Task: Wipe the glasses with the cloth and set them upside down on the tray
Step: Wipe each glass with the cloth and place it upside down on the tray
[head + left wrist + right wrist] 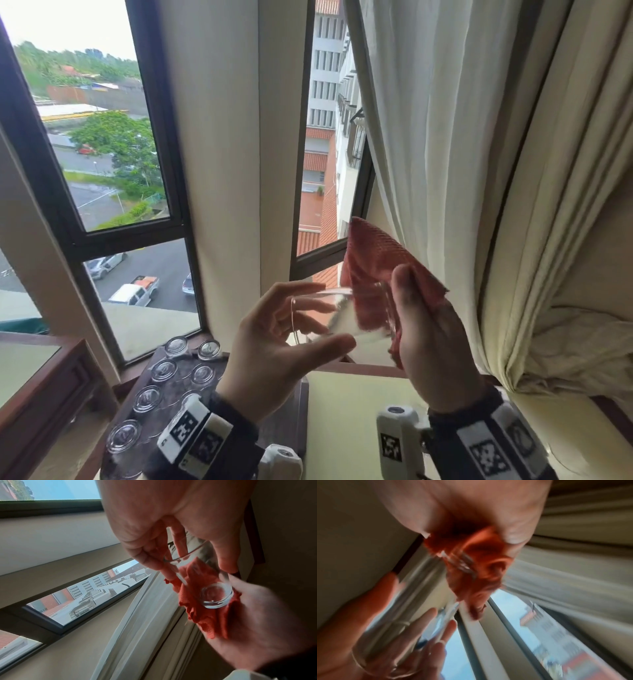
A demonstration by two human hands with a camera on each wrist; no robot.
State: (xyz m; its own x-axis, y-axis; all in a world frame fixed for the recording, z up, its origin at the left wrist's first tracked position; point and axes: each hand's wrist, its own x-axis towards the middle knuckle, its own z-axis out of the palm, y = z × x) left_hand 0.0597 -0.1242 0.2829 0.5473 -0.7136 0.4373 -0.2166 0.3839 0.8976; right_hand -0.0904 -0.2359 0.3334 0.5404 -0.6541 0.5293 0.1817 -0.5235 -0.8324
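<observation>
I hold a clear glass (pixel 346 315) on its side in the air in front of the window. My left hand (pixel 310 315) grips its open end between thumb and fingers. My right hand (pixel 411 318) holds a red cloth (pixel 373 260) wrapped over the glass's base end, thumb on top. The left wrist view shows the thick glass base (pixel 217 595) against the cloth (pixel 205 622) in the right hand's palm (pixel 257 622). The right wrist view is blurred, showing only the cloth (pixel 476 574) and the left hand's fingers (pixel 436 635). Low at the left a dark tray (pixel 178 383) carries several glasses (pixel 147 399) upside down.
A cream curtain (pixel 445 137) hangs close on the right, bunched at the sill. Dark-framed windows (pixel 164 137) fill the wall ahead. A wooden cabinet with a glass top (pixel 41 377) stands at the left. A cream tabletop (pixel 342 411) lies under my hands.
</observation>
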